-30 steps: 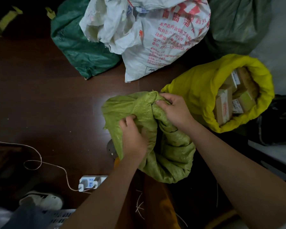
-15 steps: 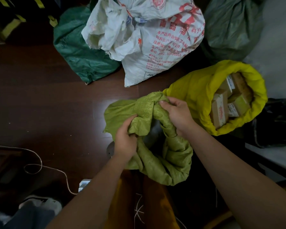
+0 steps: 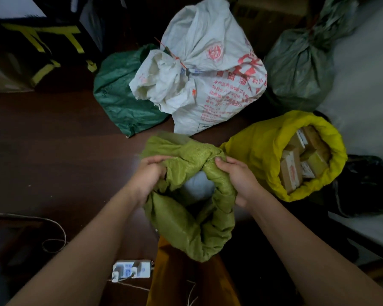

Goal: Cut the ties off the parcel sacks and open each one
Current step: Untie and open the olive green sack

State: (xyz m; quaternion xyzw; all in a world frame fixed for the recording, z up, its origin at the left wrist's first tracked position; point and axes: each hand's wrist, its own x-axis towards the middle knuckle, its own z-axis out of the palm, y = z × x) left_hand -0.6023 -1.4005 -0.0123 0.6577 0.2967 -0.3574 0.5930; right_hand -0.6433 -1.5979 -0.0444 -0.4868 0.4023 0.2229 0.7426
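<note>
You hold the olive-green sack [image 3: 192,226] open by its rolled rim, on the dark floor in front of you.

Your left hand [image 3: 149,175] and right hand [image 3: 238,178] each grip bunched rim fabric; something pale shows inside. Just beside it, touching, the yellow sack [image 3: 259,149] stands open, full of cardboard boxes [image 3: 296,164]. Behind, the white printed sack [image 3: 219,85] is still tied with a red tie [image 3: 175,56].

Sacks [image 3: 210,89] on dark floor [image 3: 53,151]
</note>
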